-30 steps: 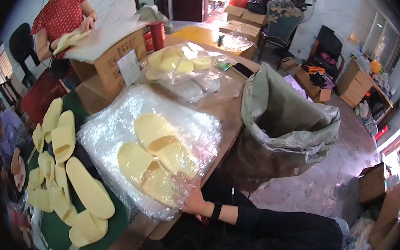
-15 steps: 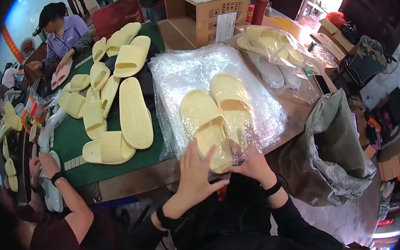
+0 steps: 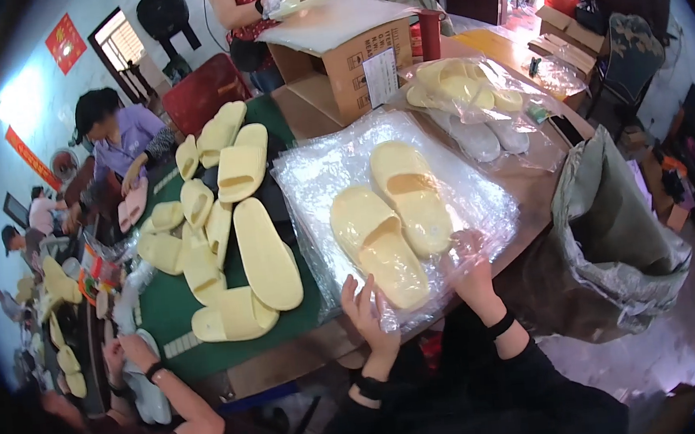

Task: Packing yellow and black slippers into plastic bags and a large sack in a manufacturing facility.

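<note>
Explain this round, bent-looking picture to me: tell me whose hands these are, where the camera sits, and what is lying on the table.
The camera sits on a person's head and looks down through a fisheye lens, which bends straight edges. No machine is involved. The two bare hands rising from the lower edge are the wearer's own: the left hand and right hand press on the near edge of a clear plastic bag with a pair of pale yellow slippers inside. It lies on a stack of similar bags. To the left, loose yellow slippers lie on a green mat. Farther back stand a cardboard box and more bagged slippers. Other people work nearby.
</note>
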### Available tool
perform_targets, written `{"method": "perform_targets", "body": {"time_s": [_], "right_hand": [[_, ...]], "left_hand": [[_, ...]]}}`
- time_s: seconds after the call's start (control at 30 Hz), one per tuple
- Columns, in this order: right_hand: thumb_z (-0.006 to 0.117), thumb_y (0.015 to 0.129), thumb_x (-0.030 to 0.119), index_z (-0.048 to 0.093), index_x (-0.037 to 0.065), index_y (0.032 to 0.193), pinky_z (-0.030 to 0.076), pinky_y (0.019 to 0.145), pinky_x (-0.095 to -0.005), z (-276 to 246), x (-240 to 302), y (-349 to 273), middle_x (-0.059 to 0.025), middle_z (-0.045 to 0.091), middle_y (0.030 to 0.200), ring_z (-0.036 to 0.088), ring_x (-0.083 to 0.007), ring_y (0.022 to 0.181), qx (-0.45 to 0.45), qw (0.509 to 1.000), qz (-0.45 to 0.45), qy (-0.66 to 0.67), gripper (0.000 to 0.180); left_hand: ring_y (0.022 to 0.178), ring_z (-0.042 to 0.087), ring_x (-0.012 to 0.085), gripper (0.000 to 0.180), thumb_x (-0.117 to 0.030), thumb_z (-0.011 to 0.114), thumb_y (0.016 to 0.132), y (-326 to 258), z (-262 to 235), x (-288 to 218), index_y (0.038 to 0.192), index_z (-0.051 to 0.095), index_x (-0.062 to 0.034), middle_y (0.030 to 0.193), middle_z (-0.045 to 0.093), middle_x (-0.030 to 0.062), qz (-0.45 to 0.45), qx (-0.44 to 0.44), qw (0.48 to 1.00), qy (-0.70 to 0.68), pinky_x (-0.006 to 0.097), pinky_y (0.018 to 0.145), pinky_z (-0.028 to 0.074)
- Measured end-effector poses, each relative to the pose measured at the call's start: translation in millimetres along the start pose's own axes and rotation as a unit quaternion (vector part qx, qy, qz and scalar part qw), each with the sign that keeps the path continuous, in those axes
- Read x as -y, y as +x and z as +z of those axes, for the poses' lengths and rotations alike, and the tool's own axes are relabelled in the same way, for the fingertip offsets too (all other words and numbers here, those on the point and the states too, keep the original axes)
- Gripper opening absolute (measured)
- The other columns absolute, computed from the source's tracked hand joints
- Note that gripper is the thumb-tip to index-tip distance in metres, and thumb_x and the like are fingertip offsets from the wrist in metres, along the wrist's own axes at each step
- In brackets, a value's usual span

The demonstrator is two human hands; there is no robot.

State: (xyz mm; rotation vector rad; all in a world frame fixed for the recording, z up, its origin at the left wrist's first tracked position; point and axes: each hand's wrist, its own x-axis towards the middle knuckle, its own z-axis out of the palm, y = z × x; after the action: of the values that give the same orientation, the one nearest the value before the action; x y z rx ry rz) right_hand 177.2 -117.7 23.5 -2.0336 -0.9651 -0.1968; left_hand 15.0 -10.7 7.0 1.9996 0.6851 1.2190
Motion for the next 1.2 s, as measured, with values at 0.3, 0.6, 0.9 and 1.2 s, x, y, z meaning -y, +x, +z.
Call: {"method": "perform_targets", "body": {"time_s": [0.3, 0.6, 0.9, 1.2], "right_hand": [[0.065, 0.082, 0.014, 0.06, 0.0, 0.07, 0.039, 0.051, -0.0417, 45.2, 49.5, -53.9, -0.0174, 0.055, 0.064, 0.049, -0.0331, 0.052, -0.035, 0.971, 0.123, 0.203, 0.019], [0.059, 0.083, 0.009, 0.065, 0.005, 0.081, 0.041, 0.075, -0.0415, 42.6, 39.1, -89.6, -0.0114, 0.063, 0.075, 0.059, -0.0325, 0.076, -0.088, 0.973, 0.018, 0.215, 0.007], [0.064, 0.079, 0.017, 0.055, 0.004, 0.126, 0.038, 0.093, -0.0432, 47.2, 59.2, -55.1, -0.0128, 0.06, 0.121, 0.054, -0.0314, 0.106, 0.009, 0.998, -0.061, -0.023, 0.049], [0.061, 0.087, 0.027, 0.067, 0.013, 0.106, 0.051, 0.069, -0.037, -40.0, 103.9, -20.4, -0.0061, 0.07, 0.089, 0.066, -0.0239, 0.078, 0.451, 0.889, 0.016, 0.074, 0.024]], "left_hand": [[0.107, 0.05, 0.0195, 0.046, -0.008, 0.052, 0.094, -17.4, 21.5, 17.3, 0.136, 0.04, 0.0041, 0.125, 0.036, 0.0117, -0.144, -0.065, 0.976, -0.146, 0.03, 0.092, 0.042], [0.09, 0.052, 0.019, 0.028, -0.008, 0.051, 0.094, -18.6, 16.9, 28.3, 0.12, 0.054, 0.0038, 0.1, 0.054, 0.0099, -0.118, -0.035, 0.988, -0.098, 0.029, 0.08, 0.043], [0.087, 0.051, 0.0131, 0.021, -0.003, 0.048, 0.095, -23.5, 16.0, 27.0, 0.114, 0.054, 0.0043, 0.096, 0.053, 0.0068, -0.087, -0.012, 0.993, -0.075, 0.026, 0.079, 0.043], [0.08, 0.051, 0.0124, 0.029, -0.006, 0.05, 0.094, -24.5, 13.9, 14.3, 0.12, 0.038, -0.0026, 0.094, 0.048, 0.0061, -0.219, -0.081, 0.914, -0.331, 0.026, 0.071, 0.045]]}}
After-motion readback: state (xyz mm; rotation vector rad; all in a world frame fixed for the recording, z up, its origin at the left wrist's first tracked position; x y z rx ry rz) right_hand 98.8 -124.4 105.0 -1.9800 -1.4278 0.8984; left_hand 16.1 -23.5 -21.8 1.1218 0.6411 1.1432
